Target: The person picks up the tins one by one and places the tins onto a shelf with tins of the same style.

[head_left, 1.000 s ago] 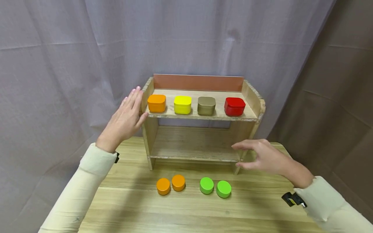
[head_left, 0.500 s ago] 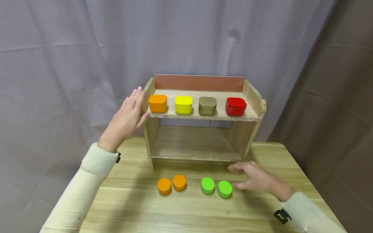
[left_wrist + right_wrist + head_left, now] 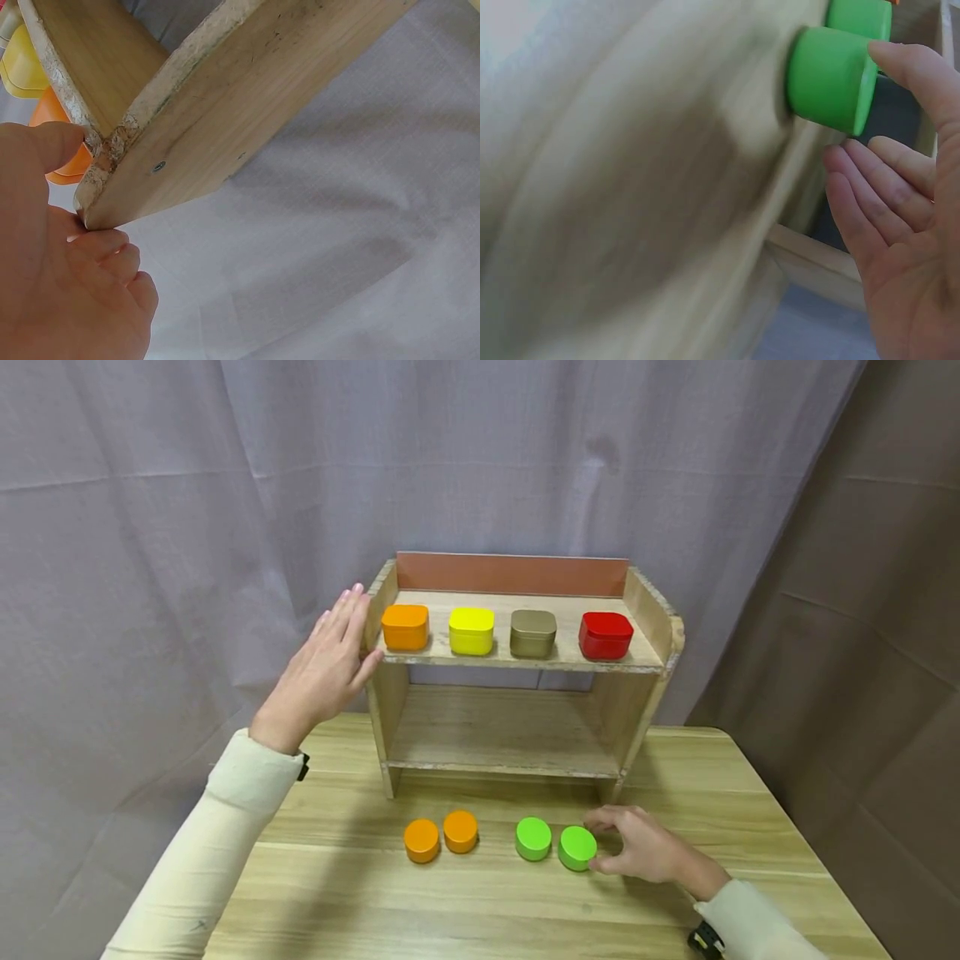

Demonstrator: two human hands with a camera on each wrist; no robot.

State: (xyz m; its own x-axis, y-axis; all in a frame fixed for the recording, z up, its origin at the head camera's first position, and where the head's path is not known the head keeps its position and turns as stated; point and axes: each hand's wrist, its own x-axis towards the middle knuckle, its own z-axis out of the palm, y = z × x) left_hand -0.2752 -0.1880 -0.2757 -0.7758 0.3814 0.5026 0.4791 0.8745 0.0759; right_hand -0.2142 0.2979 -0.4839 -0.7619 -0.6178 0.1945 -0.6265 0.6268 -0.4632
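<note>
With straight fingers, my left hand (image 3: 318,664) lies along the left side panel of a small wooden shelf (image 3: 517,664); its thumb (image 3: 56,142) is at the front edge in the left wrist view. My right hand (image 3: 645,847) is at the right of the nearer green round tin (image 3: 577,847), thumb and fingers spread around its side. In the right wrist view the thumb tip overlaps the rim of this tin (image 3: 825,79), while the other fingers are extended, with a gap to it. A second green round tin (image 3: 533,838) stands just left of it on the table.
Two orange round tins (image 3: 422,841) stand left of the green ones on the wooden table (image 3: 480,910). On the upper shelf sit orange (image 3: 406,627), yellow (image 3: 472,631), olive (image 3: 533,633) and red (image 3: 605,636) rounded square tins. A grey curtain (image 3: 480,460) hangs behind.
My right hand has come down and left from beside the shelf's right leg to the nearer green tin. The left hand stays against the shelf, and the tins have not moved.
</note>
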